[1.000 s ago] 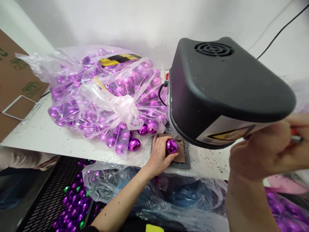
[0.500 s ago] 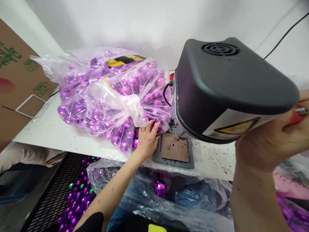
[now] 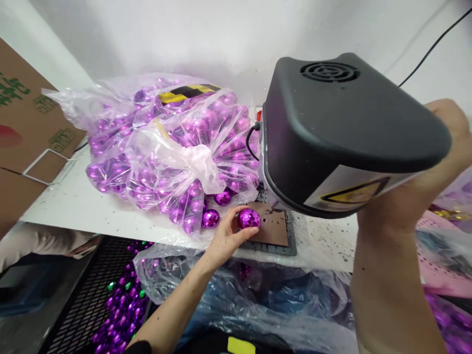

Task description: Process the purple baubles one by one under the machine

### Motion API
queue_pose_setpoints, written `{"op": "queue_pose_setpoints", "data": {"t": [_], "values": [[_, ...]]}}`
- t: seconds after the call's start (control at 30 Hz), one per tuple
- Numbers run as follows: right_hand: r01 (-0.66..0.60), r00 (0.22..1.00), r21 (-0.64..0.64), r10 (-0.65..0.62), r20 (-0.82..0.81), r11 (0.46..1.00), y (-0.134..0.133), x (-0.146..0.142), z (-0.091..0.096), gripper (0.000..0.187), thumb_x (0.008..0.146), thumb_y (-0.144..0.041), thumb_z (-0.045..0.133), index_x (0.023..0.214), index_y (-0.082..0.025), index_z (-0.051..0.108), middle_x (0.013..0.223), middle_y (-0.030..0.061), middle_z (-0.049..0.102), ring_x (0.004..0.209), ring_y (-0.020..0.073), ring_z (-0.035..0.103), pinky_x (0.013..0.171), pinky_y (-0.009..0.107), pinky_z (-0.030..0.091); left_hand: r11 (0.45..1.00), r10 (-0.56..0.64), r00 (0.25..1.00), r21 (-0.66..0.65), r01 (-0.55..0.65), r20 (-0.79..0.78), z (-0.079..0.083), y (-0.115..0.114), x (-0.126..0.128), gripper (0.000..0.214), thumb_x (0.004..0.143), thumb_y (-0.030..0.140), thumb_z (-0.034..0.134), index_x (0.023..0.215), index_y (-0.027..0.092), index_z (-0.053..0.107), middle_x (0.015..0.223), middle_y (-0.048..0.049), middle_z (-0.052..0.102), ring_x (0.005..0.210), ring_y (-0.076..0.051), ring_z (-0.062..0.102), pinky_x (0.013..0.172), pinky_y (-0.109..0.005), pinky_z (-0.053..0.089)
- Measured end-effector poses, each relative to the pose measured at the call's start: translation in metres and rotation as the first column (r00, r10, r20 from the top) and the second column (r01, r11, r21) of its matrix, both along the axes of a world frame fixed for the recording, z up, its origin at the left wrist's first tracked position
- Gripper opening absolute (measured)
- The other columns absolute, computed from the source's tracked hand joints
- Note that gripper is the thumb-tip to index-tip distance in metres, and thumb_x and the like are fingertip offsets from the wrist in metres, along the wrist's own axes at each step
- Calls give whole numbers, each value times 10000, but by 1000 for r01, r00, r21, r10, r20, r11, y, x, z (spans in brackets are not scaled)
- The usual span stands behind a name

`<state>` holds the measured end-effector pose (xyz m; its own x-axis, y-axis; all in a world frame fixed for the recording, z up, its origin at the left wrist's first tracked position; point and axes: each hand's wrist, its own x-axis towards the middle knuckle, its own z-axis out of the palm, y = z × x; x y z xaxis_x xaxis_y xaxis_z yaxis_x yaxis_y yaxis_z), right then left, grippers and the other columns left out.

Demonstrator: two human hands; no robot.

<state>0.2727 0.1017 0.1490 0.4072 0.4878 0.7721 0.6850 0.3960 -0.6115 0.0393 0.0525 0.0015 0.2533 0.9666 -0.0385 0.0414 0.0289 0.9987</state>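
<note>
My left hand (image 3: pixel 227 237) pinches a shiny purple mirror-ball ornament (image 3: pixel 249 218) between thumb and fingers. The ball is over the left side of a brown square plate (image 3: pixel 275 230) with a small hole, set on a dark base. Above the plate's right side hangs the black housing of a machine (image 3: pixel 350 123), with a vent on top and a warning label. My right hand (image 3: pixel 448 118) is raised at the far right side of this housing; its fingers are hidden behind it. Two loose purple balls, one of them a mirror ball (image 3: pixel 210 218), lie left of the plate.
A tied clear bag (image 3: pixel 169 142) full of purple balls fills the table's left part. A cardboard box (image 3: pixel 33 118) stands farther left. Below are a black crate (image 3: pixel 73 290) of purple and green balls and clear plastic sheeting (image 3: pixel 295 300). Another person's sleeve (image 3: pixel 37 241) shows at left.
My left hand has picked up a purple ball beside the bag and brought it right, over the plate. The ball below the table edge has dropped mostly out of sight. My right hand has turned, hiding the red handle.
</note>
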Motion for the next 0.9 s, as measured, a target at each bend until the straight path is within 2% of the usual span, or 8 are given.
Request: {"op": "queue_pose_setpoints", "data": {"t": [0.07, 0.13, 0.27, 0.4, 0.57, 0.7, 0.77, 0.9], "values": [[13, 999, -3, -13, -33, 1000, -1, 0, 0, 631, 854, -634, 468, 776, -8, 496, 672, 8, 320, 680, -70, 288, 616, 102, 207, 997, 0, 996, -81, 7, 88, -4, 4, 4, 486, 821, 495, 719, 1188, 191, 620, 1165, -86, 700, 1086, -242, 654, 963, -376, 521], [11, 999, -30, -12, -51, 999, -2, 0, 1, 584, 861, -588, 489, 778, -10, 494, 677, 5, 319, 678, -71, 291, 612, 98, 217, 997, -9, 996, -74, 16, 84, -7, 10, 8, 446, 871, 500, 656, 1190, 190, 629, 1153, -81, 708, 1115, -243, 641, 994, -385, 501], [3, 998, -52, -6, -67, 999, -3, -1, 3, 535, 857, -537, 521, 768, -11, 485, 670, -1, 322, 663, -72, 283, 594, 96, 213, 997, 46, 992, 62, -39, -115, -14, 16, 16, 410, 903, 466, 624, 1216, 201, 636, 1184, -82, 693, 1125, -251, 621, 1021, -407, 464], [0, 999, -61, -2, -43, 998, -5, -3, 4, 538, 866, -545, 497, 770, -16, 475, 664, -1, 322, 667, -74, 276, 605, 86, 206, 981, 111, 942, 186, -53, -316, -25, 14, 28, 413, 902, 451, 636, 1238, 210, 631, 1102, -86, 691, 1043, -265, 622, 953, -440, 473], [-7, 1000, -62, 7, 3, 998, -8, -4, 4, 544, 888, -546, 468, 785, -12, 481, 649, -2, 311, 670, -76, 259, 616, 76, 197, 912, 144, 899, 408, 41, -413, -28, 10, 38, 370, 906, 399, 653, 1216, 201, 611, 1161, -96, 689, 1080, -277, 602, 978, -461, 441], [-11, 1000, -40, 11, -5, 999, -6, -3, 3, 540, 884, -548, 474, 782, -18, 482, 654, 0, 306, 665, -74, 264, 609, 82, 199, 839, 141, 865, 522, 154, -482, -27, 7, 42, 419, 887, 385, 681, 1232, 174, 574, 1214, -132, 668, 1145, -296, 586, 1033, -484, 407], [-16, 1000, -51, 15, -12, 999, -6, -2, 3, 551, 880, -561, 478, 787, -18, 486, 664, 2, 314, 669, -74, 272, 611, 87, 206, 831, 142, 850, 527, 176, -507, -28, 6, 43, 419, 897, 368, 667, 1252, 176, 554, 1238, -135, 655, 1176, -298, 575, 1072, -505, 375], [3, 1000, -69, -4, -15, 998, -7, -2, 4, 594, 870, -610, 477, 798, -20, 504, 670, 3, 329, 668, -72, 282, 620, 97, 217, 855, 116, 843, 485, 184, -525, -31, 6, 43, 442, 908, 349, 651, 1299, 197, 513, 1274, -120, 632, 1225, -290, 542, 1111, -520, 338]]}}
